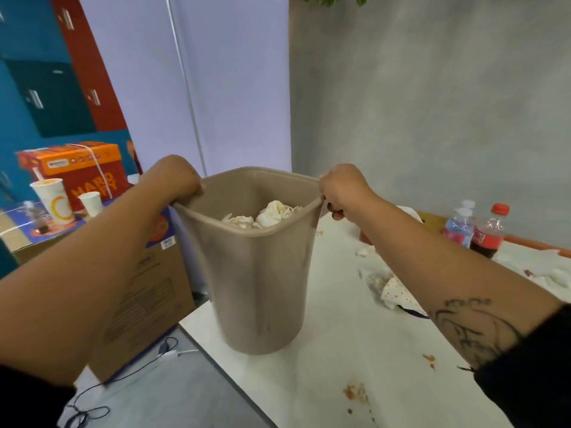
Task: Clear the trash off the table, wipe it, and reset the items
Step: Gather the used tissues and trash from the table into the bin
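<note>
A tan plastic trash bin [256, 282] stands at the left end of the white table [340, 359], with crumpled white paper [272, 213] inside. My left hand [176, 180] grips the bin's left rim and my right hand [343, 189] grips its right rim. Whether the bin's base touches the table I cannot tell. Crumpled napkins and a dotted wrapper [394, 293] lie on the table to the right, with food crumbs [355, 392] near the front.
A water bottle [460, 225] and a red-capped cola bottle [489, 233] stand at the table's far right. Left of the table are cardboard boxes [148, 304], two paper cups [54, 199] and cables on the floor [92, 409]. A grey wall runs behind.
</note>
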